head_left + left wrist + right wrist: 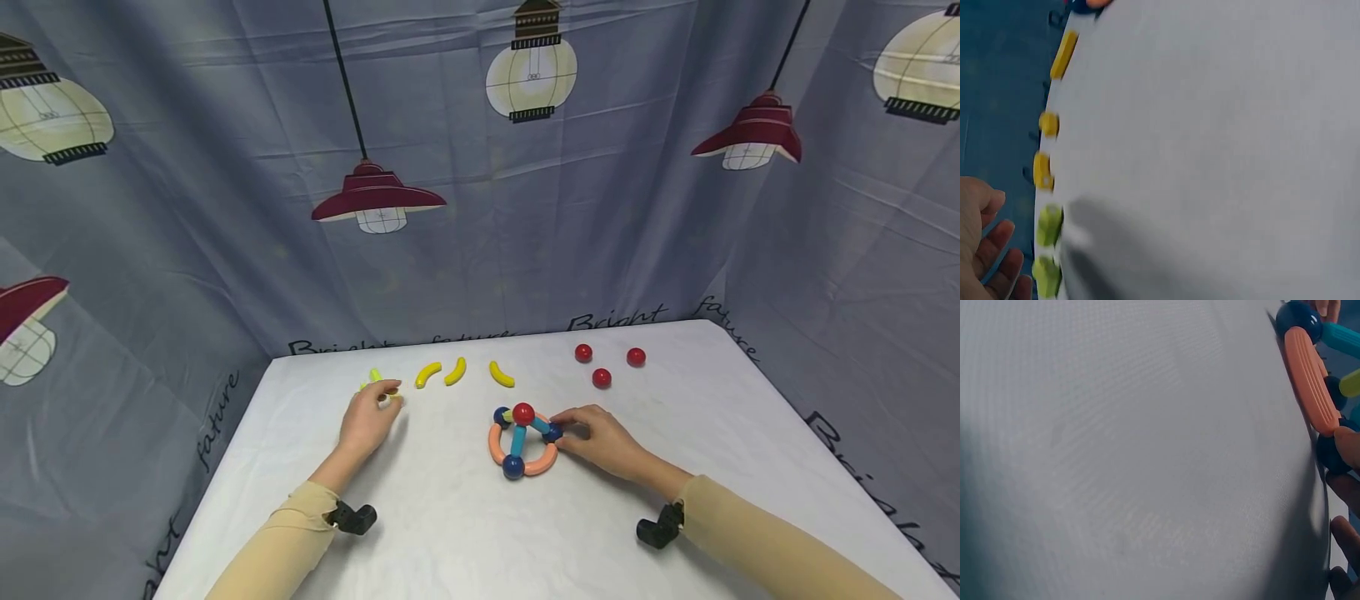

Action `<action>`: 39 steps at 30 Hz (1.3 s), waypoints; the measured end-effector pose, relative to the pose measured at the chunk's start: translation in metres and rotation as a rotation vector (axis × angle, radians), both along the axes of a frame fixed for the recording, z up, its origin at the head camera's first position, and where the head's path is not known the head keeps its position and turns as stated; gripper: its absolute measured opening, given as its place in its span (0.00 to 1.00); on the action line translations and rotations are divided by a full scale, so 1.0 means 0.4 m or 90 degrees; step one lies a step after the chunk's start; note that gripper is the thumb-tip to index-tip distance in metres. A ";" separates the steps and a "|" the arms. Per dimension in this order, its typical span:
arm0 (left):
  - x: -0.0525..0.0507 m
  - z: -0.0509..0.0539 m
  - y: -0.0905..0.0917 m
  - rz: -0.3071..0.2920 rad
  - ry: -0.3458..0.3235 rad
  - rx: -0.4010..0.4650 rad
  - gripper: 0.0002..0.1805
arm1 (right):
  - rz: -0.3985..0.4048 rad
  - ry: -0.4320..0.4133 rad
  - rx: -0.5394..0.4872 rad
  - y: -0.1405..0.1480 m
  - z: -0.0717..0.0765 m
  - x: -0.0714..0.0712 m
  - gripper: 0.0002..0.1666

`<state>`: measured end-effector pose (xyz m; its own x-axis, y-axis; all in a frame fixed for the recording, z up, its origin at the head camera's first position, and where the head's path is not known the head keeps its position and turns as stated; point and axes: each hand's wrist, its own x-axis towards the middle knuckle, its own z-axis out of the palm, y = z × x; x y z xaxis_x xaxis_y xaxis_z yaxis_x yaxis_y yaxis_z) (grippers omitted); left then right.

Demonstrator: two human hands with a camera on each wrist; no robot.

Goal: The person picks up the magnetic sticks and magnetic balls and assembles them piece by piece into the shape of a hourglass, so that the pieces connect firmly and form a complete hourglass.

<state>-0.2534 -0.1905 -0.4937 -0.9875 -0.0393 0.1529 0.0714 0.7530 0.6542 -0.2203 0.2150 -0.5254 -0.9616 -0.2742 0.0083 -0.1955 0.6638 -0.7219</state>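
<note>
My left hand (369, 419) hovers over the far left of the white table, thumb and fingers apart and loosely bent. Light-green sticks (1050, 225) lie on the table close to its fingertips, partly covered by the hand in the head view. To the right stands a ball-and-stick frame: salmon curved sticks (541, 462) join dark blue balls (513, 467) in a ring. Two teal sticks (518, 440) and a light-green one rise to a red ball (523, 413) on top. My right hand (600, 437) pinches the frame's right-hand blue ball (1333, 455) between thumb and fingers.
Three yellow curved sticks (455, 372) lie along the back of the table (450, 533). Three loose red balls (602, 378) rest at the back right. A grey-blue curtain (480, 275) with printed lamps hangs behind the table and at both sides.
</note>
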 end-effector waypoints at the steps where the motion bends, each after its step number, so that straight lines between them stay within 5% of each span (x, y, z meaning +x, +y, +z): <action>1: -0.004 0.000 -0.018 0.019 -0.004 -0.006 0.21 | -0.002 -0.002 -0.001 0.000 -0.001 0.000 0.23; 7: -0.024 -0.013 -0.087 0.103 -0.045 -0.044 0.29 | -0.010 -0.006 0.002 0.000 -0.008 -0.003 0.23; 12: -0.037 -0.025 -0.101 0.132 -0.073 -0.059 0.36 | -0.019 -0.016 -0.002 0.000 -0.012 -0.005 0.22; 24: -0.075 -0.028 -0.086 0.175 -0.102 -0.100 0.37 | -0.019 -0.017 0.003 0.001 -0.015 -0.005 0.22; 39: -0.073 -0.009 -0.127 0.179 -0.131 -0.162 0.23 | -0.025 -0.021 0.007 -0.003 -0.011 -0.005 0.22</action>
